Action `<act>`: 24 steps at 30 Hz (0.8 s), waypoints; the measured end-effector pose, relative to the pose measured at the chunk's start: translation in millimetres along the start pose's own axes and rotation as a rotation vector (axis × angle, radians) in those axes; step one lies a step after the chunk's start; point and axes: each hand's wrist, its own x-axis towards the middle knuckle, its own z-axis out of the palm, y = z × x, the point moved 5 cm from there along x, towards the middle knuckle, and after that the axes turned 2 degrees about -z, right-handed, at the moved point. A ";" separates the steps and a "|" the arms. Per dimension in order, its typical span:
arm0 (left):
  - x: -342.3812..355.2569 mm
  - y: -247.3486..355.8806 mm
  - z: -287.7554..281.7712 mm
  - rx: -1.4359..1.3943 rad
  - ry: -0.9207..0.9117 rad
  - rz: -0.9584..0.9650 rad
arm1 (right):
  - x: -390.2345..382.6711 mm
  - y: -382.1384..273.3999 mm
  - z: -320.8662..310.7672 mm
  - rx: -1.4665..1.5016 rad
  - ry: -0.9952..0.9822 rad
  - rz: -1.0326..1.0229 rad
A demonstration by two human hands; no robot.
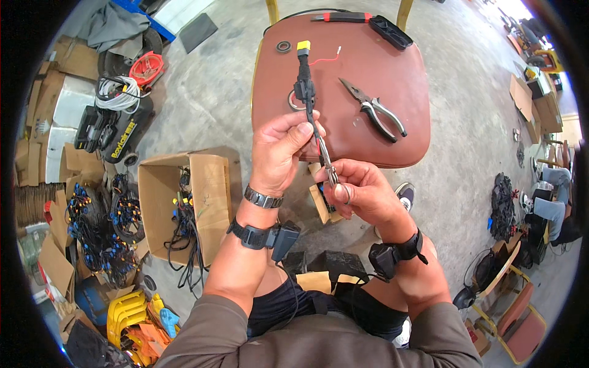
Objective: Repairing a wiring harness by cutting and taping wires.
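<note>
My left hand point(279, 147) pinches a black-wrapped cable point(309, 105) between thumb and fingers. At the cable's far end sit a yellow connector point(304, 45) and a thin red wire point(324, 61). Small metal scissors point(327, 164) are in my right hand point(366, 191), a finger loop showing by the thumb. Their blades lie along the cable's near end, just below my left fingertips. Whether they are cutting into it I cannot tell. Both hands are over the near edge of a brown padded seat point(343, 144). A tape roll point(294, 100) lies partly behind the cable.
On the seat lie long-nose pliers point(373, 109), a red-and-black utility knife point(341, 18), a black case point(391, 32) and a small black ring point(283, 46). A cardboard box point(211, 205) of cables stands at left, near bundled cables point(92, 230). Chairs point(526, 331) are at lower right.
</note>
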 end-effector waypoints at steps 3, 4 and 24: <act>-1.1 0.6 -0.9 0.028 -0.014 -0.002 | 0.5 -0.8 1.2 0.005 0.016 0.014; -1.4 0.7 -1.0 0.034 -0.015 -0.005 | 0.6 -1.2 0.4 -0.023 0.021 0.016; -6.8 7.6 2.2 0.128 -0.079 0.045 | 0.7 -4.5 10.7 -0.113 0.055 0.032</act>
